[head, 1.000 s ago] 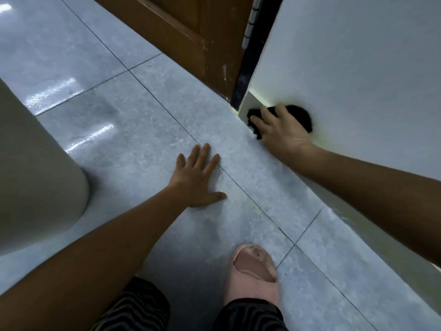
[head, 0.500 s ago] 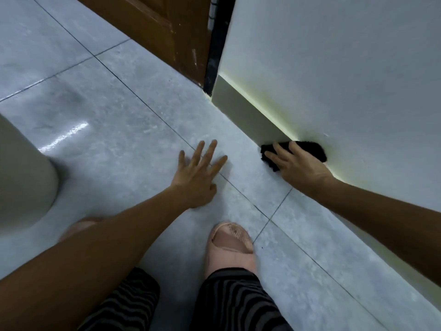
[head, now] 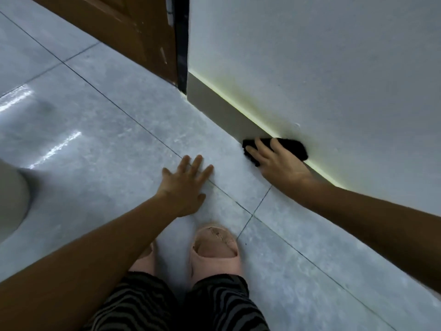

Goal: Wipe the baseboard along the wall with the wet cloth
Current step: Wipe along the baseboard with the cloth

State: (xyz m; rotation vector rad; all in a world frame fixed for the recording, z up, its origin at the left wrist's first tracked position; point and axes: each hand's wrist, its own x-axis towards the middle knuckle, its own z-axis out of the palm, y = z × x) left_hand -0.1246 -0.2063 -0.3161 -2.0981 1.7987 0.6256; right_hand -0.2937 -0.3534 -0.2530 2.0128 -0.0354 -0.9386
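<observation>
A grey baseboard (head: 214, 101) runs along the foot of the white wall (head: 322, 68), from the door frame toward the lower right. My right hand (head: 279, 163) presses a black cloth (head: 294, 146) flat against the baseboard, fingers spread over it; part of the cloth shows above and left of the fingers. My left hand (head: 186, 185) lies flat on the grey floor tile, fingers apart, holding nothing.
A brown wooden door (head: 124, 29) and its dark frame edge (head: 181, 44) stand at the baseboard's far end. A pale rounded object (head: 12, 204) sits at the left edge. My feet in pink slippers (head: 214, 249) rest on the tiles below my hands.
My right hand has slid the cloth along the baseboard away from the door corner, leaving a longer bare stretch behind it. My left hand stays planted on the floor.
</observation>
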